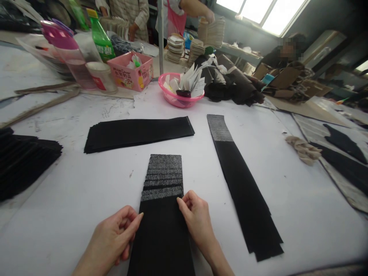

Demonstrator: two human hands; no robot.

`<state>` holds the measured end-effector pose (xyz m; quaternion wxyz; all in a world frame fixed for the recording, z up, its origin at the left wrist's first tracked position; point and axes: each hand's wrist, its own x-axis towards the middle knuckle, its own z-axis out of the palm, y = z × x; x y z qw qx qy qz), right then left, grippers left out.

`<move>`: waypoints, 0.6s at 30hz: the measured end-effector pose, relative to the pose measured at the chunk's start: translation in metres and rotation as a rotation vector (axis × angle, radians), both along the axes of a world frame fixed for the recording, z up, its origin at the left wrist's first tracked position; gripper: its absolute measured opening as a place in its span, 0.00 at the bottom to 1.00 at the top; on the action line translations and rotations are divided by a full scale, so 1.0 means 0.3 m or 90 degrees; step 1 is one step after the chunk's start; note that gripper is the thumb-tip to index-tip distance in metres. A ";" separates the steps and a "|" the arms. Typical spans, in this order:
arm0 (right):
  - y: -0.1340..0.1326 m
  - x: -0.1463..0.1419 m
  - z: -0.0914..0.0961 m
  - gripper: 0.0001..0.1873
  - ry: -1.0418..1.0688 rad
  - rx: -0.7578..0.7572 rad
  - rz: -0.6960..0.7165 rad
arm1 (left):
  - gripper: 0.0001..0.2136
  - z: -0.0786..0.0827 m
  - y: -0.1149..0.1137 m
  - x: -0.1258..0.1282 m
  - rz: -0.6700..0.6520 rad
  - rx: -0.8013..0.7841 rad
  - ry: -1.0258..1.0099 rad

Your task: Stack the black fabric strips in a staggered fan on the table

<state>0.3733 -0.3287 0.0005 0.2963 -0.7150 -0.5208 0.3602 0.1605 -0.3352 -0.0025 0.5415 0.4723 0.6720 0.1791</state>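
Note:
Right in front of me a staggered stack of black fabric strips (pixel 162 234) lies lengthwise, its far end showing grey speckled bands. My left hand (pixel 116 234) is closed, thumb and fingers pinching the left edge of the top strip. On the opposite edge, just below the speckled bands, my right hand (pixel 198 214) pinches the same strip. A second fanned stack of black strips (pixel 244 184) with a grey end lies to the right. Beyond my hands, a black stack (pixel 138 132) lies crosswise.
More black pieces (pixel 25 161) are piled at the left edge. A pink basin (pixel 181 101) of papers, a pink box (pixel 130 76), a cup (pixel 102 78) and a green bottle (pixel 100 38) stand at the back. A crumpled beige cloth (pixel 303 149) lies right. Other people are beyond the table.

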 end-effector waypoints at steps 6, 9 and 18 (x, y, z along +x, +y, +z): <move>0.012 0.003 0.002 0.13 0.011 -0.003 -0.001 | 0.21 -0.008 0.001 -0.008 -0.011 -0.011 -0.003; 0.013 0.004 0.002 0.13 0.015 -0.007 0.001 | 0.20 -0.008 0.006 -0.011 -0.026 -0.019 -0.007; 0.013 0.009 -0.011 0.17 0.007 -0.025 0.022 | 0.18 0.011 0.013 -0.010 -0.025 -0.002 -0.021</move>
